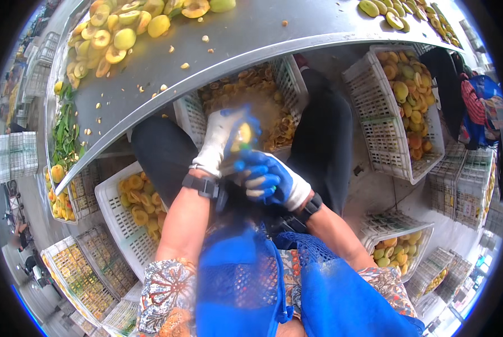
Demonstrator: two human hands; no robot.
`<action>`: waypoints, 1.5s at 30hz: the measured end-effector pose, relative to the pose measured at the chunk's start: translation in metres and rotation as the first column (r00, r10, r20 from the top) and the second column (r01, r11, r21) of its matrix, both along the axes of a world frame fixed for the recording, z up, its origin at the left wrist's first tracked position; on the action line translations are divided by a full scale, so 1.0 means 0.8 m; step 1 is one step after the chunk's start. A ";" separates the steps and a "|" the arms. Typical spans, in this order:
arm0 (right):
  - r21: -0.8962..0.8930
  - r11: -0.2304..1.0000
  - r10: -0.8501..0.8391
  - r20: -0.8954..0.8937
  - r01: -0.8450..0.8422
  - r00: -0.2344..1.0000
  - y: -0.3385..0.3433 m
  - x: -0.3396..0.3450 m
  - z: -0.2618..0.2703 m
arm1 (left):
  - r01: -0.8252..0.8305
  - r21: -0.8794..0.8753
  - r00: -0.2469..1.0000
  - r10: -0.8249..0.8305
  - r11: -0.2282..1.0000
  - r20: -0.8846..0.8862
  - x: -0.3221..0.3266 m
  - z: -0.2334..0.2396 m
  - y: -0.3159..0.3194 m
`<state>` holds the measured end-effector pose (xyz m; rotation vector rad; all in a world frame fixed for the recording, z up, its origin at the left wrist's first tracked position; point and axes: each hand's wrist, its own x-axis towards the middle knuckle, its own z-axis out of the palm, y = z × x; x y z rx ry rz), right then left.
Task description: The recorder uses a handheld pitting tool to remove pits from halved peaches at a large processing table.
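My left hand (228, 132), in a white glove with a blue coated palm, is closed around a yellow peach piece (244, 133). Motion blurs the fruit and fingertips. Just below and to the right, my right hand (272, 179) in a matching blue-coated glove has its fingers curled tight. It seems to grip a small tool with a green part (245, 147), too blurred to name, close against the peach. Beneath both hands, between my knees, a white plastic crate (187, 116) holds brownish-yellow fruit scraps (279, 130).
A metal worktable (239, 42) crosses in front, bearing halved peaches (116, 36), scattered stone pieces (185, 65) and green leaves (64, 126). Crates of peaches flank me at left (108, 198) and right (375, 113). A person's legs (443, 80) show at far right.
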<state>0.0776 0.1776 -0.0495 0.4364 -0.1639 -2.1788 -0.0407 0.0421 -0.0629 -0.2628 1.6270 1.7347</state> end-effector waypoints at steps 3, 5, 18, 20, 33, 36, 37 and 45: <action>-0.113 0.989 -0.084 0.089 0.094 0.992 -0.012 -0.005 -0.023 | -0.059 -0.052 0.997 0.056 0.997 -0.054 -0.006 -0.071 -0.005; -0.220 0.968 -0.086 0.168 0.122 0.982 -0.017 -0.001 -0.037 | -0.148 -0.150 0.988 0.140 0.977 -0.060 -0.007 -0.111 -0.009; 0.906 -0.152 0.456 -0.291 0.396 0.841 0.011 -0.032 -0.021 | -0.434 0.248 0.886 0.460 0.866 -0.058 -0.013 -0.046 -0.019; 0.887 -0.182 0.451 -0.308 0.425 0.838 0.016 -0.034 -0.037 | -0.310 0.174 0.899 0.348 0.935 -0.265 0.005 -0.030 -0.034; 0.858 -0.342 0.723 -0.020 0.383 0.690 0.007 -0.038 -0.019 | -0.350 -0.905 0.860 -0.466 -0.241 -0.208 0.099 0.195 -0.299; 0.747 -0.257 0.828 -0.156 0.613 0.538 0.014 -0.030 -0.028 | -0.626 -0.780 0.690 -0.476 -0.012 -0.546 0.039 0.204 -0.260; 0.746 -0.258 0.826 -0.158 0.614 0.540 0.016 -0.027 -0.028 | -0.649 -0.750 0.649 -0.420 0.131 -0.635 0.007 0.206 -0.243; 0.762 -0.285 0.768 -0.181 0.582 0.614 0.011 -0.027 -0.013 | -0.688 -0.704 0.273 -0.837 0.175 -0.474 -0.263 0.168 -0.197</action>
